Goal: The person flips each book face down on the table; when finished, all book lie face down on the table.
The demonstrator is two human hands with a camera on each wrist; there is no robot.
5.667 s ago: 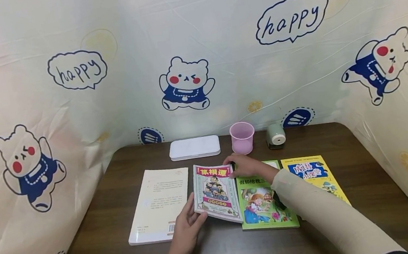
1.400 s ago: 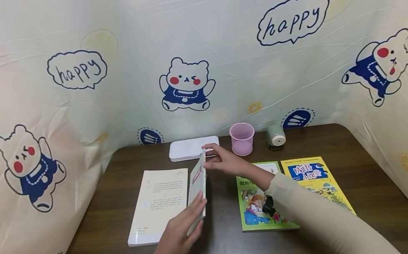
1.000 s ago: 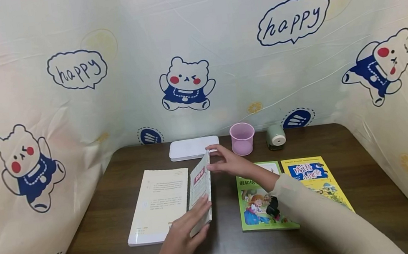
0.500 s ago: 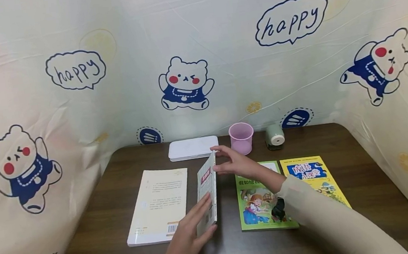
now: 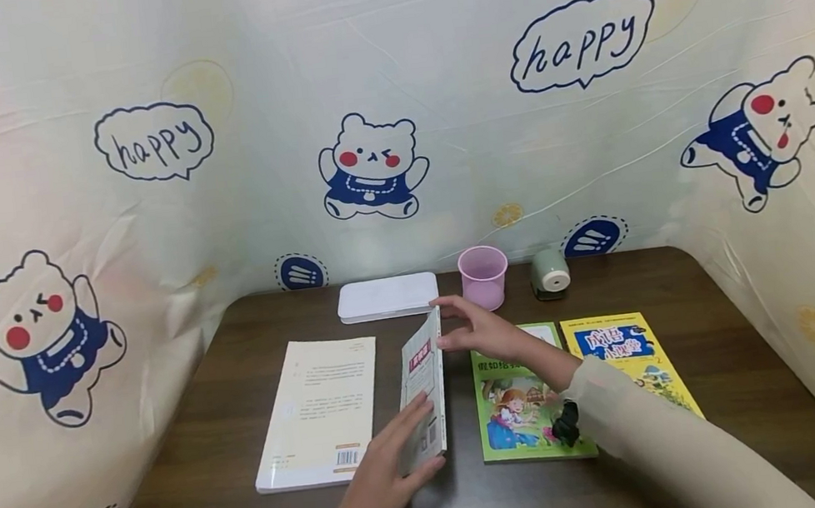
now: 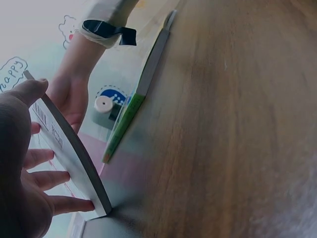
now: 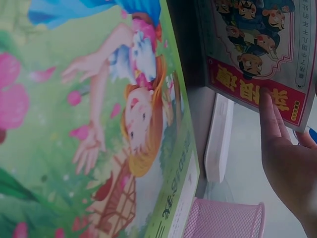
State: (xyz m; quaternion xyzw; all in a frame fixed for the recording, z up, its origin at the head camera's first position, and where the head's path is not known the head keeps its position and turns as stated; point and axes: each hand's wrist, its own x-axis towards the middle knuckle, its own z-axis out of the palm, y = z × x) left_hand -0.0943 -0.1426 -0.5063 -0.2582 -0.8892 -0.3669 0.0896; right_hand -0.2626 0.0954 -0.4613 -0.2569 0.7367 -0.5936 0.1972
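Left grip (image 5: 387,467) and right grip (image 5: 486,330) grasp near-upright book (image 5: 418,363). It has shifted toward 3 o'clock; repositioning seems unfinished.

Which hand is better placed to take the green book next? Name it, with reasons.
Probably the right hand: its wrist overlaps the green book in the head view, while the tilted book stands between that and the left hand.

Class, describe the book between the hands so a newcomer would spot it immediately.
On the dark wooden table, look between the cream book and the green book. The left hand and right hand touch a pale-backed book with a red title box. Its three neighbours lie flat; it alone is tilted up.
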